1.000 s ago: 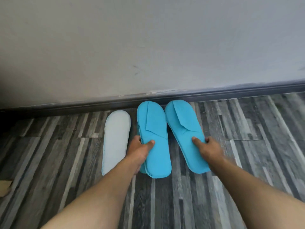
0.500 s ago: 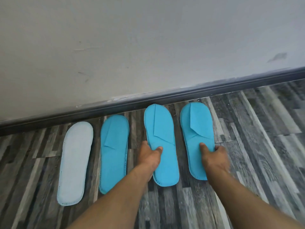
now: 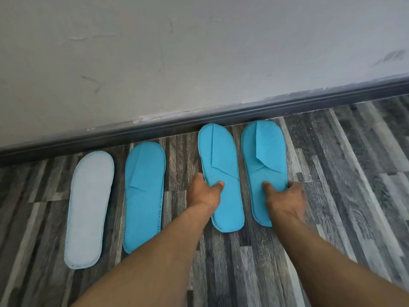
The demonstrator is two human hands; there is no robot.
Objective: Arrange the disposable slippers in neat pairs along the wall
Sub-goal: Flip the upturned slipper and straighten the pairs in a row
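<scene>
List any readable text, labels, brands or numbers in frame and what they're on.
None readable.
Four slippers, three blue and one pale: plain fabric, no print or logo.
Wall: only scuffs and a dark smudge, no lettering.
Floor: wood-grain pattern only.

three blue slippers (image 3: pixel 221 173), pale slipper (image 3: pixel 89 207)

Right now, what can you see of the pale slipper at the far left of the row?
The pale slipper is a flat, pale grey-white oval with a thin light-blue stitched edge. It shows no toe flap, so it probably lies sole up. It looks like thin non-woven fabric. It lies flat on the wood-pattern floor, toe towards the baseboard, beside a blue slipper without touching it. Neither hand touches it.
</scene>
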